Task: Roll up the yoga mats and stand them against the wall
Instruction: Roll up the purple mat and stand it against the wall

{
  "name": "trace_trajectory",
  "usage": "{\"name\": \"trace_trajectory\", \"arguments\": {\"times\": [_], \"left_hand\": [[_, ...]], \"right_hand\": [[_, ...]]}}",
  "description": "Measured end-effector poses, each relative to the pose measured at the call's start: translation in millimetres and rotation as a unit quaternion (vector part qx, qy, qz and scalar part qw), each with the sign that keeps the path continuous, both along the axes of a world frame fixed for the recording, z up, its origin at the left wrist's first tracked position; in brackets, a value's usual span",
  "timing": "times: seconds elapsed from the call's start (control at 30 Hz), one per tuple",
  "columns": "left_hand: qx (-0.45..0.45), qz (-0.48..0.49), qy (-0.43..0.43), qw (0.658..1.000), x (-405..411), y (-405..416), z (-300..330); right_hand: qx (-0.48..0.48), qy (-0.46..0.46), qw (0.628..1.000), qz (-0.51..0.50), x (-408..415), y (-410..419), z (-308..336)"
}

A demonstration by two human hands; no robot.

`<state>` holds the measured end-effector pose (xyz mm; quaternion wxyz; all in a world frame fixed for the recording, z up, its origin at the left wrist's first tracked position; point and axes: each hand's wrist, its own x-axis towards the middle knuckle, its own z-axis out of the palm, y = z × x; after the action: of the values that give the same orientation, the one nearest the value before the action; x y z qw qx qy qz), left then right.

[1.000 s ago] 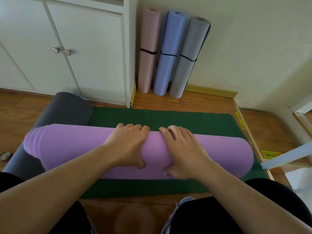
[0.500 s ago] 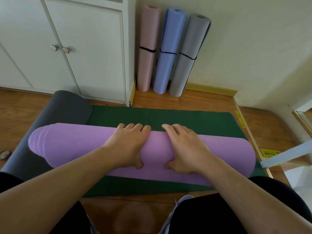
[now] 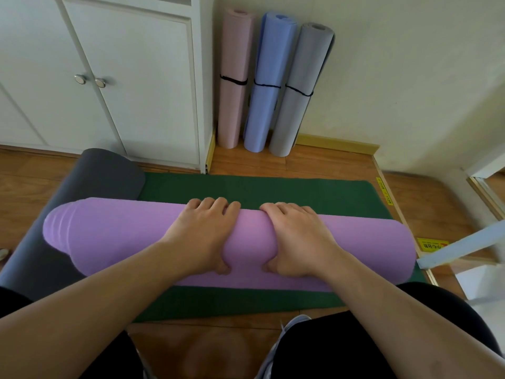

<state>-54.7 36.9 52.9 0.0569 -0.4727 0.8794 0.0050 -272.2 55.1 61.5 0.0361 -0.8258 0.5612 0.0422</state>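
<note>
A rolled purple yoga mat (image 3: pixel 114 236) is gripped by the left hand (image 3: pixel 203 236) and right hand (image 3: pixel 297 239), set side by side, fingers curled over its top and thumbs tucked beneath. Under the hands, a green mat (image 3: pixel 273 190) is spread flat. Beyond the fingertips, three rolled mats (image 3: pixel 262 86) are stood against the wall (image 3: pixel 396 64).

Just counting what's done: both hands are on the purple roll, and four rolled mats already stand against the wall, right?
Not quite. The head view shows three mats at the wall, not four: the pink mat, blue mat and grey mat. The rest holds: the left hand and right hand are both on the purple roll.
</note>
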Motion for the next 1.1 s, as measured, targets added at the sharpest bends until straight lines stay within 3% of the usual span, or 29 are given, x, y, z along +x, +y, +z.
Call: {"name": "trace_trajectory", "arguments": {"times": [0.27, 0.7, 0.9, 1.1], "left_hand": [[0.039, 0.024, 0.044, 0.998, 9, -10, 8], [0.004, 0.001, 0.004, 1.0, -4, 1, -10], [0.03, 0.017, 0.042, 0.999, 4, -11, 4], [0.029, 0.013, 0.058, 0.998, 10, -6, 6]], "right_hand": [[-0.009, 0.059, 0.998, -0.002, 7, 4, -6], [0.003, 0.028, 1.0, -0.005, 4, 3, 1], [-0.042, 0.067, 0.996, 0.033, 9, 9, -8], [-0.046, 0.039, 0.998, 0.029, 10, 3, 0]]}}
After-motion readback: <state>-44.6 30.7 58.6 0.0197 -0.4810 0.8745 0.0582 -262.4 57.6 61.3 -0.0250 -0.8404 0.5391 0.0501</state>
